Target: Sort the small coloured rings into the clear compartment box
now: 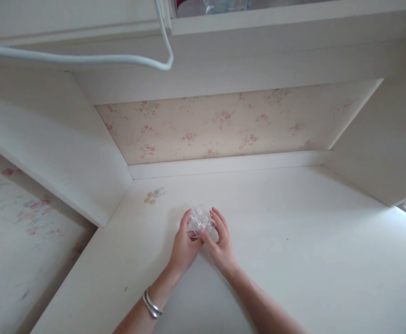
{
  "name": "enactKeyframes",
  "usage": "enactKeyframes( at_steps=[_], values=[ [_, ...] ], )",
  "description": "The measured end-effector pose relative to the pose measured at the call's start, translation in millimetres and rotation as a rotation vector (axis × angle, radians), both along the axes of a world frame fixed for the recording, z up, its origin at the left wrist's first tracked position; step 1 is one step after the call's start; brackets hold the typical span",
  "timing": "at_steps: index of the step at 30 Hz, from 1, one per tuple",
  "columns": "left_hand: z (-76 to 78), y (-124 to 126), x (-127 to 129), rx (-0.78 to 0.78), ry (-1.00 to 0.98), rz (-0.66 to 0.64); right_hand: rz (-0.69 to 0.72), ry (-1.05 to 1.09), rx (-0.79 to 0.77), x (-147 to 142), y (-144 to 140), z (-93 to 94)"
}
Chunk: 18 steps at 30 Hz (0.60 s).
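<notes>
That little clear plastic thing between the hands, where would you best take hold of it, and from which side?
Probably by its two outer sides, coming from above. The clear plastic piece is small and sits low on the white desk, and the left hand and right hand already cup it from either side. Its exact shape is too blurred to tell.

Two hands show, the left hand (183,248) and the right hand (220,246), both on one small clear plastic object (200,221). Two silver bangles (151,305) circle the left wrist. One white table (293,241) carries everything. One small cluster of thin coloured rings (156,195) lies on it near the back corner; the rings are too small to count exactly. One white cable (84,59) loops overhead. One floral wallpaper panel (230,123) backs the alcove.
</notes>
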<state>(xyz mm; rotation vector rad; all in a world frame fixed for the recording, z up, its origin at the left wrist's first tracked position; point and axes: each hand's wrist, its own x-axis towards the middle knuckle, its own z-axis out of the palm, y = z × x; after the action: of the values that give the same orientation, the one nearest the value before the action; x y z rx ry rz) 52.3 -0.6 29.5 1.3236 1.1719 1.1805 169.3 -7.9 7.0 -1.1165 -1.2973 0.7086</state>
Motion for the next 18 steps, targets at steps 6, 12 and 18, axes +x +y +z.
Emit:
enactKeyframes(
  at_steps=[6, 12, 18],
  values=[
    [-5.7, -3.8, 9.6, -0.061, -0.058, 0.006, -0.024, -0.041, -0.058, -1.0, -0.3, 1.1],
    [-11.7, -1.8, 0.4, -0.081, -0.104, -0.044, 0.017, -0.084, -0.044, -0.9, 4.2, 0.4],
    [-8.4, -0.4, -3.9, -0.06, -0.094, -0.098, 0.058, -0.078, -0.043, 1.1, 8.6, -2.0]
  ],
)
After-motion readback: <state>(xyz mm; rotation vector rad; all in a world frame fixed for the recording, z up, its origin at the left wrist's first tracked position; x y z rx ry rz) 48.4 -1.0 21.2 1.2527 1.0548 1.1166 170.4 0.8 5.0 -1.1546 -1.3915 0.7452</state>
